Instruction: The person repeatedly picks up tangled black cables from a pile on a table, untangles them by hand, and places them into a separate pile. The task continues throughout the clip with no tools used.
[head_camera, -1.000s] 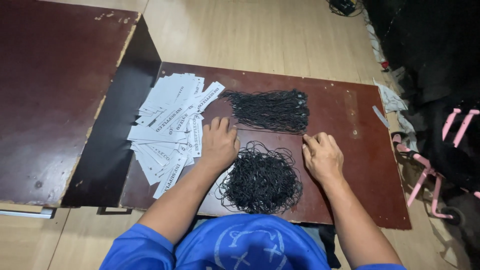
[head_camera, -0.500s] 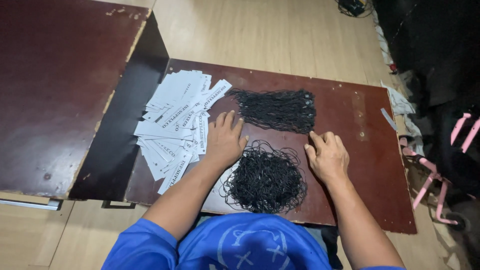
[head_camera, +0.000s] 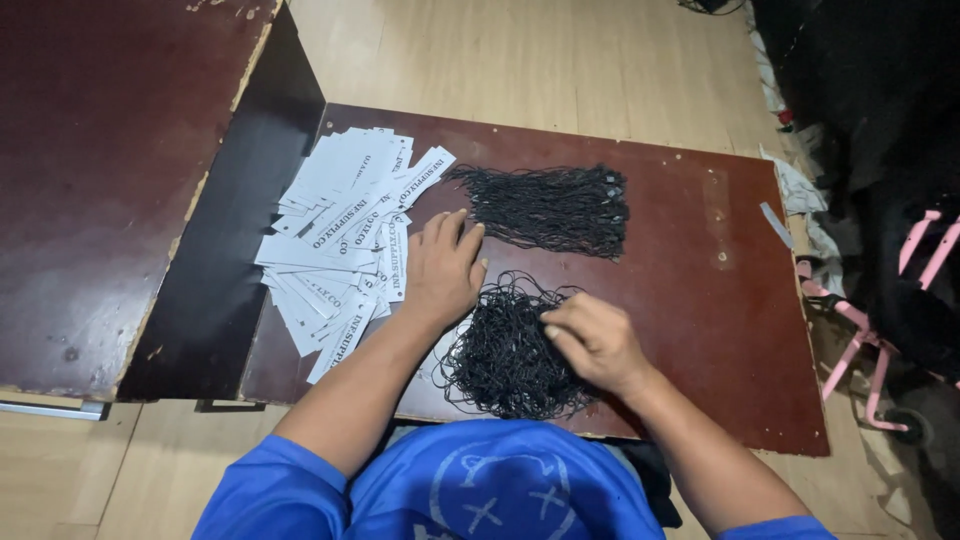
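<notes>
Black cord in a loose, tangled heap (head_camera: 510, 350) lay near the front edge of the dark red desk (head_camera: 720, 300), directly before the person. The right hand (head_camera: 592, 340) rested on that heap's right side, fingers curled inward as if pinching a strand, though whether it had actually caught one could not be told from this angle. The left hand (head_camera: 443, 268) lay flat and open just beyond the heap's left edge, palm down, fingers spread, touching the desk and the nearest of the white printed tags (head_camera: 340, 240) fanned out to the left of the heap. Behind the heap, a straightened bundle of black cords (head_camera: 548, 208) lay crosswise. Drawing a single loop cleanly would probably call for lifting slowly from the top of the heap while the flat hand steadied things, so neighbouring strands did not drag along.
</notes>
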